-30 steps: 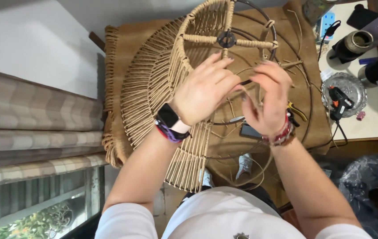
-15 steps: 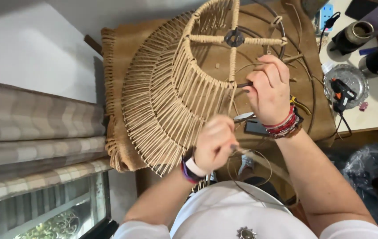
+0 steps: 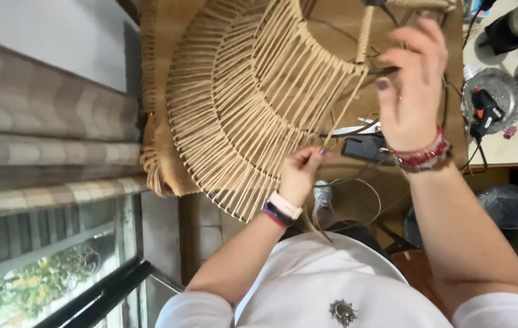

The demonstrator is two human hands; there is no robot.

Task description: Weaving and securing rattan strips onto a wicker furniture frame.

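Fingers of my left hand [image 3: 300,173] pinch one loose tan strand [image 3: 345,109], pulled taut down from the woven frame [image 3: 240,103]. Right hand [image 3: 413,85] pinches the dark wire ring [image 3: 386,71] where that strand leaves it. Frame lies on brown cloth [image 3: 162,61] before me. Wrapping: left portion covered; right portion shows bare wire, judged unfinished. Foil dish [image 3: 504,91] on the table holds a glue gun [image 3: 483,106].
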